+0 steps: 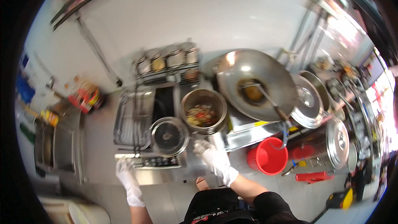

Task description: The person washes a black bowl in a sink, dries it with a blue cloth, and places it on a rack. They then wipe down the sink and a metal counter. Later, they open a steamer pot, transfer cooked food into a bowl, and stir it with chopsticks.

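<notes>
Both my hands wear white gloves. My left hand (126, 174) is at the left end of a cooker's control panel (155, 162), its fingers touching or very close to the edge. My right hand (214, 158) is just in front of a deep steel pot (203, 95); blur hides whether its fingers hold anything. Chopped red and pale food (202, 115) covers the pot's bottom. Left of the pot lies a round glass lid (169, 137) with a metal rim. A clear rectangular tray (132, 121) sits farther left, and long dark rods (135, 109) cross over it.
A large wok (230, 77) holds dark liquid and a long-handled ladle (269, 98). Below it stands a red bucket (267, 155). Seasoning jars (158, 63) fill a rack by the wall. Lidded steel pots (306, 99) stand right; a sink (63, 152) and bottles (87, 96) are left.
</notes>
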